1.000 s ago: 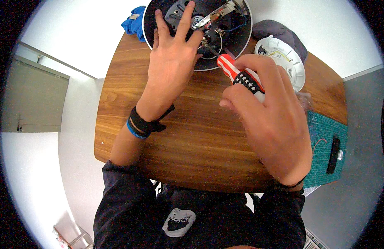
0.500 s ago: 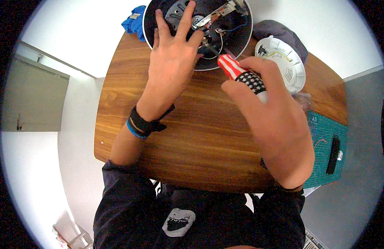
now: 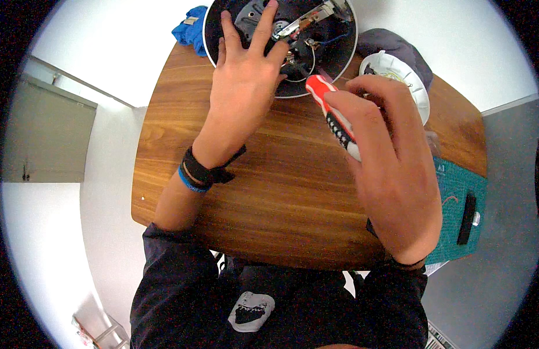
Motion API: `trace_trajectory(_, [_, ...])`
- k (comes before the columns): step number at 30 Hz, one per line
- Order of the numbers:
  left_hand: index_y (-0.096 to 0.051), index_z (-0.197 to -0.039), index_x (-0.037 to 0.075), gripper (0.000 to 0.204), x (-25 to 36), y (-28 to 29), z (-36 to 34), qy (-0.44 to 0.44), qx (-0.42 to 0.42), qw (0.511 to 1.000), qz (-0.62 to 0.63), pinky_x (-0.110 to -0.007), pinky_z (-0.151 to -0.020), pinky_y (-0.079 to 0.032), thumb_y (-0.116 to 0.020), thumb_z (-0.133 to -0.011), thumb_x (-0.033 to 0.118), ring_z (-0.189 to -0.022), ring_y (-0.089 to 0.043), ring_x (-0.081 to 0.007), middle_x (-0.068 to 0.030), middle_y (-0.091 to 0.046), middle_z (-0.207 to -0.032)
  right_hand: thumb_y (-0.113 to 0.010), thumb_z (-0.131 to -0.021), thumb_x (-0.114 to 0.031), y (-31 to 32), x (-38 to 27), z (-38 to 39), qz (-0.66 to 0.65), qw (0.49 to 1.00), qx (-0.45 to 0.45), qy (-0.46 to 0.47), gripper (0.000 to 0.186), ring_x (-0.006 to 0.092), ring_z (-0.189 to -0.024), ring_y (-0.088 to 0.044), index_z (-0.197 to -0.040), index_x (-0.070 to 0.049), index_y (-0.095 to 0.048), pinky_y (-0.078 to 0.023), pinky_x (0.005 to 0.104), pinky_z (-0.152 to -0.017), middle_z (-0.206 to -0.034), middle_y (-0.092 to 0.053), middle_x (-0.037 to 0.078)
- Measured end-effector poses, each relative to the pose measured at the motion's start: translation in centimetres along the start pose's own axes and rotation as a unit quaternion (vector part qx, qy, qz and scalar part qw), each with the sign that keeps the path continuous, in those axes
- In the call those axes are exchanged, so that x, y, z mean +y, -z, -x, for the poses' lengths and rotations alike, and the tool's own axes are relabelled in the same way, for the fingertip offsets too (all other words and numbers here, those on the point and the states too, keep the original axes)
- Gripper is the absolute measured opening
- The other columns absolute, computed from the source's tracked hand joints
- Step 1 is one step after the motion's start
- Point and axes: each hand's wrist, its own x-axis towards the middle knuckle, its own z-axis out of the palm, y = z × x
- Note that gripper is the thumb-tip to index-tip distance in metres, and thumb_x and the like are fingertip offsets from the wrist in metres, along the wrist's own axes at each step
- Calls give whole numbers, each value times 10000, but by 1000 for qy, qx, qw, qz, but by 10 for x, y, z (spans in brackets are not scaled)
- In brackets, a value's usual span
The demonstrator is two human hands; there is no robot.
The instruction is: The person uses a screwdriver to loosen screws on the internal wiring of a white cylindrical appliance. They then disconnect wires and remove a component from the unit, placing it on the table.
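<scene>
A round black appliance housing with a white rim lies at the far edge of the table, its inside facing up. It holds a metal bracket, wires and small metal fittings. My left hand rests over its left part, fingers spread; the thumb tip is partly hidden beside the fittings. In my right hand is a screwdriver with a red, white and black star-patterned handle. Its shaft slants up and left into the housing toward the fittings, where the tip is hard to make out.
A white round cover with wires inside stands right of the housing, before a dark grey cloth. A blue cloth lies at the back left. On the right are a green cutting mat and a black strip-shaped object.
My right hand has rolled around the screwdriver, its fingers now lying over the top of the handle, which shows a different side. The housing has shifted very slightly; my left hand stays on it.
</scene>
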Motion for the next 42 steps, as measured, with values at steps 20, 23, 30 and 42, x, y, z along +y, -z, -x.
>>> trace_trajectory(20, [-683, -1135, 34, 267, -1, -3, -1, -15, 16, 1000, -8, -646, -1052, -553, -752, -893, 120, -1422, -357, -687, -171, -283, -1713, -758, -807, 33, 1, -2, -1, 22, 999, -20, 12, 389, 341, -1077, -629, -1176, -67, -691, -531, 426, -908, -1231, -616, 142])
trace_trajectory(23, [-684, -1144, 33, 263, 0, -3, 0, -14, 22, 999, -27, -641, -1048, -559, -741, -898, 105, -1424, -358, -685, -173, -292, -1709, -725, -817, 43, 1, -1, 0, 7, 1000, -8, -3, 424, 347, -1116, -633, -1228, -47, -670, -529, 428, -935, -1233, -621, 146])
trace_trajectory(30, [-690, -1150, 32, 267, 0, -2, 0, -8, 19, 1000, -19, -622, -1032, -573, -725, -890, 78, -1412, -377, -685, -180, -319, -1697, -627, -871, 63, 11, -6, 0, -10, 996, -79, -47, 394, 370, -1137, -647, -1240, -67, -671, -532, 432, -962, -1290, -611, 169])
trace_trajectory(42, [-693, -1160, 29, 282, 0, -2, 0, -9, 21, 1000, -17, -606, -1021, -582, -716, -885, 87, -1404, -386, -685, -182, -320, -1695, -719, -835, 29, 6, -3, -3, 40, 997, -56, 17, 344, 348, -1075, -640, -1163, -74, -712, -543, 430, -883, -1225, -634, 135])
